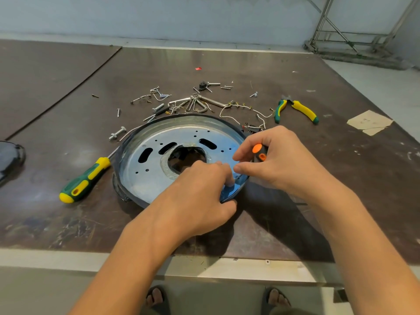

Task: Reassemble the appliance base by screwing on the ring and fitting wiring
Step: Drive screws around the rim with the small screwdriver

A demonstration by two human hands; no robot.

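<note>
The round appliance base [154,164], a shiny metal plate with slots, small holes and a central opening inside a dark ring [141,130], lies tilted on the table. My left hand [204,196] grips the ring's near right edge, thumb outside and fingers inside on the plate. My right hand [277,160] holds a small screwdriver with an orange and black handle [259,152] upright over that same edge. The tip is hidden behind my fingers. White wiring [245,109] trails on the table just beyond the base.
A green and yellow screwdriver [85,180] lies left of the base. Loose screws, bolts and metal brackets [181,103] are scattered behind it. Green and yellow pliers [295,110] lie at the right rear, with taped paper [369,121] further right. A dark object [10,155] sits at the left edge.
</note>
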